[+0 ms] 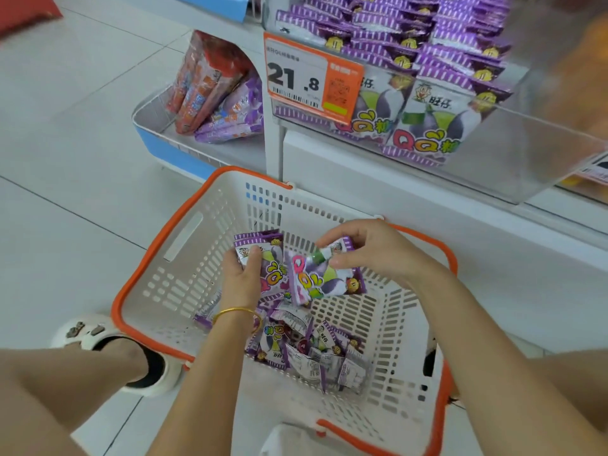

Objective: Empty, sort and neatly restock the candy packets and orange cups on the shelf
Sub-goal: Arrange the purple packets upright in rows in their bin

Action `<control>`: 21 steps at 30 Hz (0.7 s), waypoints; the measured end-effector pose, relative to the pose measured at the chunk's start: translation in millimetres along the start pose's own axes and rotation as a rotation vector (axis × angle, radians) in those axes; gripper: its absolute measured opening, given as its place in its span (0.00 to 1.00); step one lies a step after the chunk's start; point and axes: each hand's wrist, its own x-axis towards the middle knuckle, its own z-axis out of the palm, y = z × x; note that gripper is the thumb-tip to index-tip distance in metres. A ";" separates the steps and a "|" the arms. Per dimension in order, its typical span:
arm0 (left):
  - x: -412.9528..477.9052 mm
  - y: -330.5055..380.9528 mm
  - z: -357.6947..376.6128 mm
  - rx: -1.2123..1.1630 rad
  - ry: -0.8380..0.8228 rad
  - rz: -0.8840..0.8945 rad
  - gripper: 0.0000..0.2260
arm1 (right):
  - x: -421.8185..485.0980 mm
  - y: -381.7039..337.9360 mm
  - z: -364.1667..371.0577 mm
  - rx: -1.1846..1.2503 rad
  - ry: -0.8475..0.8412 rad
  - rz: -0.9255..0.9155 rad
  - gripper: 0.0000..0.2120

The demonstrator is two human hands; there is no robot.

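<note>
Restock's well along I'd say: left hand (241, 278) grips a small packet stack (263, 250), right hand (371, 251) pinches one more packet (324, 278) just beside it, loose packets (316, 353) waiting below both, full shelf stacks (411, 37) above.

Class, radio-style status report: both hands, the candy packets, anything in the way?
Left hand grips a packet stack; right hand pinches a single packet. More loose packets in basket. Nothing between hands and shelf stock.

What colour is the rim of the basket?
Orange; the basket rim shows best in the head view.
</note>
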 end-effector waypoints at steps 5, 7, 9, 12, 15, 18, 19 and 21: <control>-12.8 6.8 6.1 0.152 -0.163 0.043 0.23 | 11.3 -0.9 9.9 -0.056 -0.026 0.038 0.12; -18.8 10.4 11.3 0.157 -0.205 0.042 0.21 | 18.8 3.0 19.2 -0.096 0.040 -0.004 0.08; -20.6 10.9 12.9 0.137 -0.261 -0.002 0.19 | 24.3 6.8 27.4 -0.086 0.127 -0.039 0.05; -22.3 13.4 11.6 0.058 -0.370 -0.105 0.16 | 27.9 10.2 38.6 -0.122 0.203 -0.088 0.03; -17.1 7.5 8.6 0.039 -0.453 -0.188 0.39 | 28.0 11.6 48.8 -0.100 0.267 -0.127 0.03; -13.8 -3.1 4.1 -0.020 -0.454 -0.227 0.46 | 33.9 17.5 57.3 0.009 0.256 -0.111 0.05; -11.5 -6.1 0.3 -0.050 -0.416 -0.262 0.42 | 38.5 21.7 58.7 0.089 0.265 -0.076 0.07; -3.2 -10.1 -9.1 -0.076 -0.257 -0.281 0.30 | 52.3 38.2 58.4 0.250 0.326 0.045 0.09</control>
